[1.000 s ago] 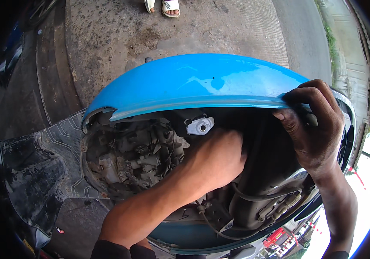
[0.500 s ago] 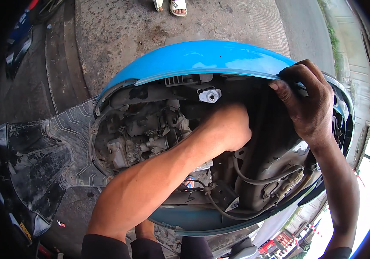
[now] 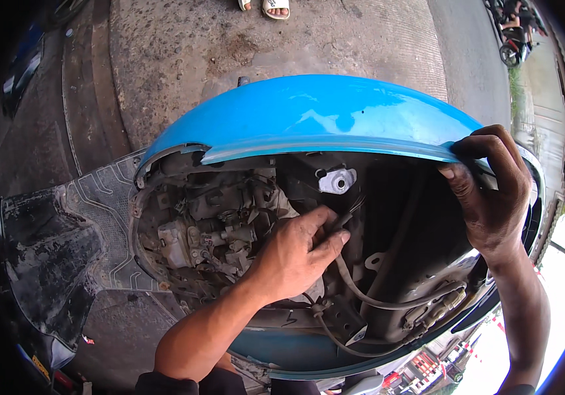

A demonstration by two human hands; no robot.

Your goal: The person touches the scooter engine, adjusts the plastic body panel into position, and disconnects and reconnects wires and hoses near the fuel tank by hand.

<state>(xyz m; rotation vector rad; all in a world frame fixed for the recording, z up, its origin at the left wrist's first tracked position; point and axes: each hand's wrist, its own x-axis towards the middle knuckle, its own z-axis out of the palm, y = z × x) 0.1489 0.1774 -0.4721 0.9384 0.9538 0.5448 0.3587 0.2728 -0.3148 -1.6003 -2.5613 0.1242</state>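
Poking from the left grip (image 3: 294, 253): a dark cable end (image 3: 342, 222).

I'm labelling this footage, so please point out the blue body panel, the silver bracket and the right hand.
Blue body panel (image 3: 309, 118), head view: middle of its glossy outer face.
Silver bracket (image 3: 329, 185), head view: metal beside its round hole.
Right hand (image 3: 498, 199), head view: middle of the hand.

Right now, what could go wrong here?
1. Thin wires stick out past the left hand, near the silver bracket; they might snag or bend there.
2. The right hand grips the blue panel by its edge; a slip could scrape it.
3. A hose curves close by the left hand, so a sideways pull might catch it.
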